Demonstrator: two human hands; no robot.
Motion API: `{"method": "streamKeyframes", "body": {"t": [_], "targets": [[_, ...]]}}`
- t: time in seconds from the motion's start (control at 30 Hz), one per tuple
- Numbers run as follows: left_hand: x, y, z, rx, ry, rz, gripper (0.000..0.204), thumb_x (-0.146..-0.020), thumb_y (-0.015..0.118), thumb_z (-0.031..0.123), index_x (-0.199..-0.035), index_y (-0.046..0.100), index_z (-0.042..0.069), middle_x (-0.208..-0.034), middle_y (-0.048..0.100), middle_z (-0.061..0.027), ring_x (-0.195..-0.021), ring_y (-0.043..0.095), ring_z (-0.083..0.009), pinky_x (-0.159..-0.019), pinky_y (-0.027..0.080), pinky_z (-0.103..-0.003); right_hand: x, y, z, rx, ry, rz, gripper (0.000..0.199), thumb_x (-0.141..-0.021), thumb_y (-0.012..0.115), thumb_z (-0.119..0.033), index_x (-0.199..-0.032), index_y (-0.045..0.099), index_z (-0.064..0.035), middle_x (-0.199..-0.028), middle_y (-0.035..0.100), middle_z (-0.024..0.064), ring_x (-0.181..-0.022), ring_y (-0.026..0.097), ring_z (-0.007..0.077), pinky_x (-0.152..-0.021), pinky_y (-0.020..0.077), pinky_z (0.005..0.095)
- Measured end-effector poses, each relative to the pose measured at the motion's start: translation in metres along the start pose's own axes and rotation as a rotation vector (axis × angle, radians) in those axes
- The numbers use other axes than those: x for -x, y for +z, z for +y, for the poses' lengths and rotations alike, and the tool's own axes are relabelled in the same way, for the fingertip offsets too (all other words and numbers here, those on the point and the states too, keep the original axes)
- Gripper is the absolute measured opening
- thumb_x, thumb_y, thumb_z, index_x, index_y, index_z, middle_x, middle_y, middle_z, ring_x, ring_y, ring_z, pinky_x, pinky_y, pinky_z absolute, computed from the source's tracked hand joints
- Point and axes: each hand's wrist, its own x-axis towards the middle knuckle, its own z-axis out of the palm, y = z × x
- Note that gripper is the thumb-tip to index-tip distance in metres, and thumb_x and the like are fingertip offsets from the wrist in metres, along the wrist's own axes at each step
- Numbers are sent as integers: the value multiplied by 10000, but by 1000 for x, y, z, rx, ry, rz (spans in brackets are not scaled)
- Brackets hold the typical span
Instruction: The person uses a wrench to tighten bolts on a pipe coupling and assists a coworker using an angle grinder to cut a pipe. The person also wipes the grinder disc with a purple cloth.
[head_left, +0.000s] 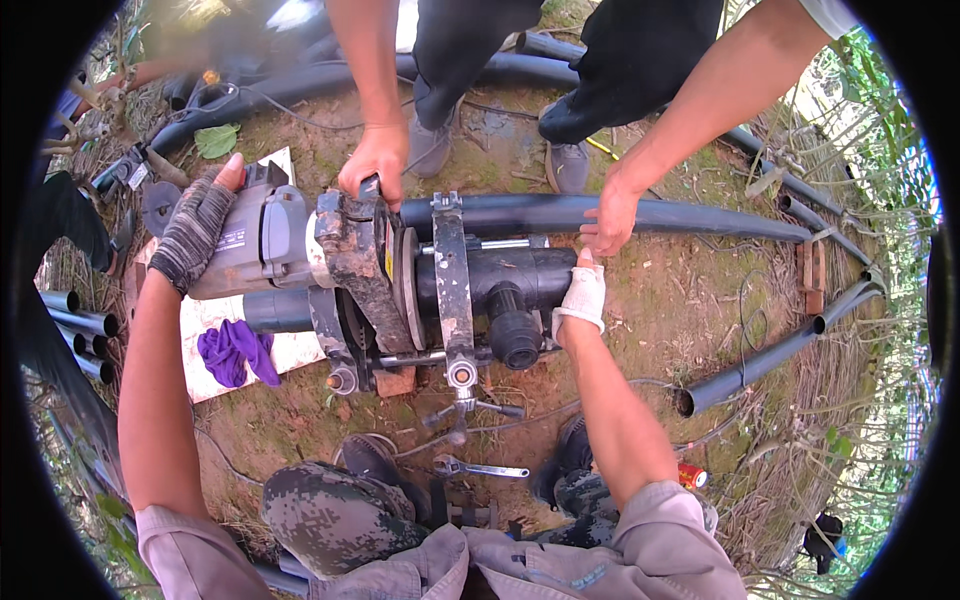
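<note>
My left hand (200, 228), in a dark knitted glove with bare fingertips, is wrapped round the grey motor housing (285, 235) of a pipe facing machine. The machine's round disc (405, 285) stands upright between the metal ring clamps (453, 270) of a pipe clamping frame. My right hand (582, 297), in a white glove, grips the right end of a black plastic pipe tee (545, 272); some of its fingers are hidden. A co-worker's hand (376, 160) holds the machine's top handle. The co-worker's other hand (612, 212) is just above my right hand.
Behind the frame lies a long black pipe (680, 217), with a shorter pipe (750, 365) at right. A purple cloth (237, 350) rests on a pale board (205, 378). Near my feet lie an adjustable wrench (485, 468) and a red can (691, 475). Cables cross the ground.
</note>
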Motion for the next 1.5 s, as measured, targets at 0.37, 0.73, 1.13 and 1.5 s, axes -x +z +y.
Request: {"method": "streamKeyframes", "body": {"t": [0.37,0.73,1.13,1.5], "targets": [[1,0,4,-65,172,-38,710,-975,472,646,-1176,665,-7,-1092,667,-115,-1030,576,-201,-989,409,-310,-15,-78,-12,731,-95,-236,616,-1026,438,-577,-1430,437,-112,-1252,576,83,-1073,552,210,-957,398,444],[18,-2,25,-301,182,-19,726,-997,392,642,-1237,629,-1,-1250,647,-236,-1174,599,-348,-1051,393,-380,25,2,-57,424,345,-258,631,-972,512,-613,-1448,411,-212,-1422,479,68,-1218,512,300,-920,441,581],[24,-7,24,-315,155,-38,740,-987,367,643,-1339,609,39,-1331,622,-226,-1268,572,-349,-1090,399,-397,-3,-5,-23,244,342,-182,605,-924,638,-558,-1307,579,-93,-1214,676,106,-1049,676,284,-985,521,434],[18,-1,21,-250,181,5,724,-983,387,654,-1186,676,22,-1187,665,-264,-1137,624,-374,-1022,427,-414,-28,-19,-8,412,94,-203,641,-972,563,-572,-1386,530,-83,-1289,613,66,-1105,599,234,-1041,438,376]]}}
